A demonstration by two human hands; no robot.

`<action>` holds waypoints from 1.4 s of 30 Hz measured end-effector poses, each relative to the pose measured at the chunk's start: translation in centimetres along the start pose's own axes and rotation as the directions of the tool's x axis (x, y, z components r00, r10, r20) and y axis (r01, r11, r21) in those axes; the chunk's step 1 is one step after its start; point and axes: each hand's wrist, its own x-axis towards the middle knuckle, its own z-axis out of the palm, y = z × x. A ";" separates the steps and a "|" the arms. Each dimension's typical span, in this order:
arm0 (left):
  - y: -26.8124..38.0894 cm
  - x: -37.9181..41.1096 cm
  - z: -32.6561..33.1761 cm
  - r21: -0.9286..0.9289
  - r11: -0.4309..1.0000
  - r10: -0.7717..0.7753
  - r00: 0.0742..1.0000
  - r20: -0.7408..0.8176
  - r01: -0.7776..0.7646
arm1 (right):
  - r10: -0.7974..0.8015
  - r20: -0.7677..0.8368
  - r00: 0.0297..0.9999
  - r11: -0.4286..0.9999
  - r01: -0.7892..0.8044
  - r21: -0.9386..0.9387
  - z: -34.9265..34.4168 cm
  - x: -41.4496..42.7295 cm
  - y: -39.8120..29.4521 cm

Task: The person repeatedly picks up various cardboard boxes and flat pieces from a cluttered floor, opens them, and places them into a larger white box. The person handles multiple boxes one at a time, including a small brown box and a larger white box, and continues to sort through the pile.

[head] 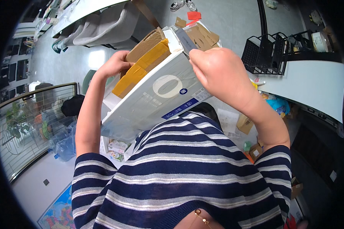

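A large white cardboard box [149,97] with a printed oval and a blue strip leans against the front of my striped shirt. Inside its upper part sits a brown cardboard piece with yellow packing tape [140,68]. My left hand [117,64] grips the brown cardboard at its far left, the thumb on the near side and the other fingers hidden behind it. My right hand [215,67] is closed at the box's upper right corner, by a grey printed flap [185,40]; what exactly its fingers pinch is hard to see.
Flattened cardboard pieces [202,35] lie on the grey floor beyond the box. A black mesh rack [265,54] stands on a white table [309,83] at right. Grey chairs [106,28] are at upper left, a railing [35,94] at left, and more small boxes lie below.
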 end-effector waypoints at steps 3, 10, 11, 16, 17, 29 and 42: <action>0.5 -0.2 0.3 -0.008 1.000 0.003 1.000 0.013 -0.003 | 0.020 0.062 0.998 1.000 -0.021 0.017 0.2 -0.6 0.4; -0.8 -0.1 0.5 -0.028 0.999 -0.016 0.999 0.029 0.017 | 0.063 0.003 0.998 0.990 -0.063 0.124 3.3 -4.4 1.3; -0.9 0.0 0.5 -0.009 1.000 -0.029 0.999 0.020 0.029 | 0.067 0.025 0.997 0.989 -0.070 0.129 3.6 -4.9 1.6; -2.9 0.4 0.2 -0.077 0.994 -0.082 0.996 0.031 0.084 | 0.098 0.123 0.988 0.990 -0.109 0.090 5.8 -8.8 3.2; -2.7 0.5 0.3 -0.082 0.993 -0.083 0.996 0.036 0.086 | 0.115 0.155 0.981 0.989 -0.128 0.077 5.7 -9.2 3.2; -6.6 0.1 0.4 -0.120 0.993 -0.028 0.996 -0.079 0.019 | 0.434 0.175 0.884 0.850 -0.466 0.245 0.5 -10.7 4.4; 2.0 -2.6 -2.0 0.216 0.968 0.166 0.975 -0.150 -0.132 | 0.565 0.000 0.825 0.345 -0.235 0.909 3.0 -4.6 4.2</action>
